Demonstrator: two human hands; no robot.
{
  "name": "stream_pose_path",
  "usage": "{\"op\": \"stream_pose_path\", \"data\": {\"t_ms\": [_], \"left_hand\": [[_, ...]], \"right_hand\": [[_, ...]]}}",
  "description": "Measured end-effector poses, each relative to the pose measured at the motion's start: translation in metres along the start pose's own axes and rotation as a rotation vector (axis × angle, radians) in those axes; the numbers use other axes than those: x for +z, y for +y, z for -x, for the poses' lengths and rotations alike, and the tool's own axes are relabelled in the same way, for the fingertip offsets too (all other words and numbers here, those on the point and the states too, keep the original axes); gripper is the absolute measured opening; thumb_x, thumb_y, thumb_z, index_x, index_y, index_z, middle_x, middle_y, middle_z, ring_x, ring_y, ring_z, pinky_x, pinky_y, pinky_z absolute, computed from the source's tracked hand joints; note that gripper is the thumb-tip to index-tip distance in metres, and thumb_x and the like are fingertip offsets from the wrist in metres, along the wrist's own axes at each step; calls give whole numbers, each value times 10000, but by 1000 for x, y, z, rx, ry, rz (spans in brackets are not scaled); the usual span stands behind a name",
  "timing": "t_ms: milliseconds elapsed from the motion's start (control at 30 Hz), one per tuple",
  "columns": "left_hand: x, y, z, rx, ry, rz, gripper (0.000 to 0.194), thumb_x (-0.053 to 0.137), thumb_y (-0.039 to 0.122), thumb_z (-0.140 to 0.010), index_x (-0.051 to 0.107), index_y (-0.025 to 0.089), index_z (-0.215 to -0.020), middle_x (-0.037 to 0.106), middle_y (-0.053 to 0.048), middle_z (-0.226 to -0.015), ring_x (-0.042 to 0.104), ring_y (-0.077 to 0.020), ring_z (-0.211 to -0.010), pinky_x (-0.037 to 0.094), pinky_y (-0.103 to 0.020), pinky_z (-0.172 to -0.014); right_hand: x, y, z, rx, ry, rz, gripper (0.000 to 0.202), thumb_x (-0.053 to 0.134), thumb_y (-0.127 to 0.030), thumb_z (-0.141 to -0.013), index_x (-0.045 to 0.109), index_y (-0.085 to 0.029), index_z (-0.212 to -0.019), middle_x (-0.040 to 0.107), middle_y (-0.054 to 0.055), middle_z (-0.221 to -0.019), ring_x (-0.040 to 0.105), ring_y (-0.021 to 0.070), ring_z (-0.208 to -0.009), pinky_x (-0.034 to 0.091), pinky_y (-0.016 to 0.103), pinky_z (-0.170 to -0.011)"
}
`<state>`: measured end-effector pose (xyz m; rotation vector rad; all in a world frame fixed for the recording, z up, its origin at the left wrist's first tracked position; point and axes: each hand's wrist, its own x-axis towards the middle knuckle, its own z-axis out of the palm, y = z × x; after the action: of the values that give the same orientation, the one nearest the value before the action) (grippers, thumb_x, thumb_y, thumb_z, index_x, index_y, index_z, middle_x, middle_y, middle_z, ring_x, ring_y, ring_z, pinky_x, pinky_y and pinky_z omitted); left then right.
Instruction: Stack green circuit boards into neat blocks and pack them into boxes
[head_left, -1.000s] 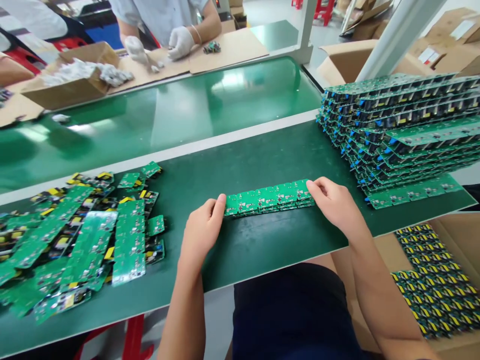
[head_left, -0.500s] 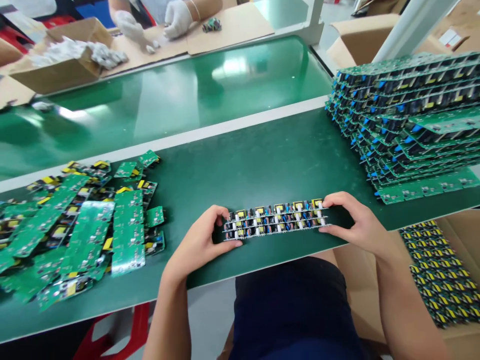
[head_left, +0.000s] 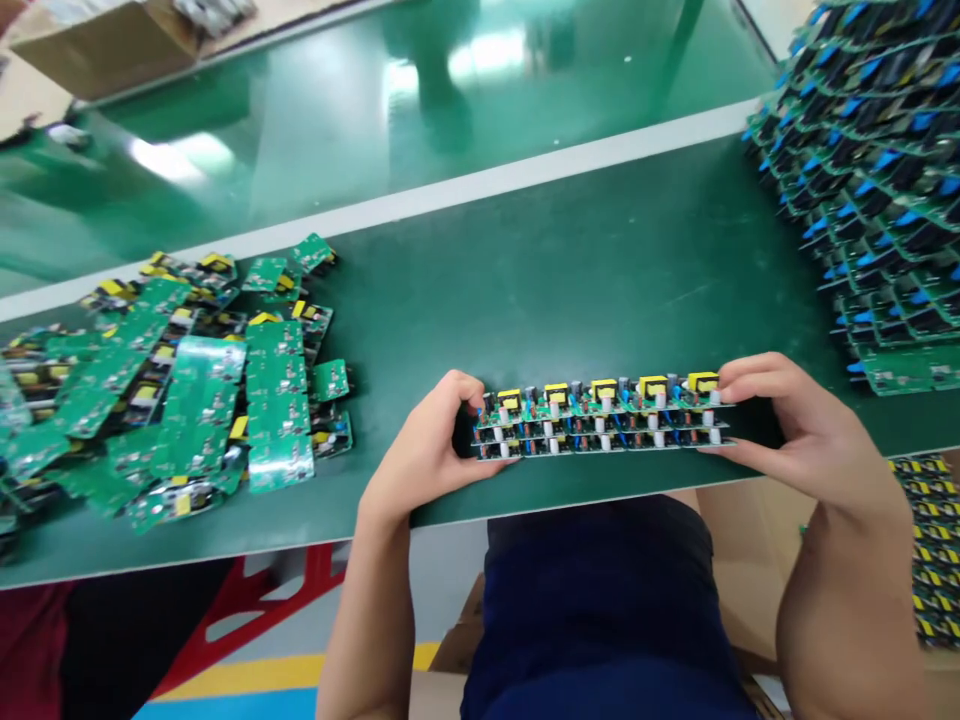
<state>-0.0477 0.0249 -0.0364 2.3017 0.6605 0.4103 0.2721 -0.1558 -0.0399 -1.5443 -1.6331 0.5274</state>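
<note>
Between my two hands is a short stack of long circuit boards [head_left: 600, 425], three layers high, with yellow transformers, white cylinders and black parts showing. My left hand [head_left: 435, 435] grips its left end, thumb below and fingers above. At the right end, my right hand [head_left: 795, 425] pinches the stack the same way. The boards are held level near the front edge of the green table [head_left: 540, 290]. The underside of the stack is hidden.
To the left lies a loose heap of green circuit boards [head_left: 277, 400]. A tall stack of boards [head_left: 892, 200] stands at the right. Below the table edge at right, more boards [head_left: 934, 550] sit in a carton. An open cardboard box [head_left: 105, 45] is at the far left.
The view has tilted down and shifted, and the held stack looks closer and further right. Both hands still grip its ends. The other person's gloved hands have left the view.
</note>
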Motion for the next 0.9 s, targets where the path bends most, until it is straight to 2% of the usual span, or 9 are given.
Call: {"op": "stream_pose_path", "data": {"t_ms": [333, 667, 900], "left_hand": [[0, 0, 0, 3, 4, -5, 440, 754, 231, -706, 372, 238, -926, 476, 23, -927, 436, -104, -784, 381, -224, -683], [-2, 0, 1, 8, -2, 4, 440, 744, 223, -710, 368, 235, -937, 464, 19, -923, 429, -111, -789, 374, -232, -683], [-2, -1, 0, 33, 3, -13, 453, 741, 212, -706, 365, 236, -959, 464, 16, -932, 433, -113, -797, 378, -237, -693]], "right_hand": [[-2, 14, 4, -32, 20, -5, 475, 818, -233, -706, 621, -309, -1131, 608, 63, -1032, 596, 231, -951, 484, 395, -834], [2, 7, -2, -76, 48, -38, 512, 814, -147, -682, 634, -296, -1138, 613, 64, -1015, 592, 223, -945, 473, 376, -796], [1, 6, -3, -40, 50, -62, 471, 828, -213, -679, 636, -304, -1100, 610, 50, -1015, 590, 218, -928, 483, 375, -792]]}}
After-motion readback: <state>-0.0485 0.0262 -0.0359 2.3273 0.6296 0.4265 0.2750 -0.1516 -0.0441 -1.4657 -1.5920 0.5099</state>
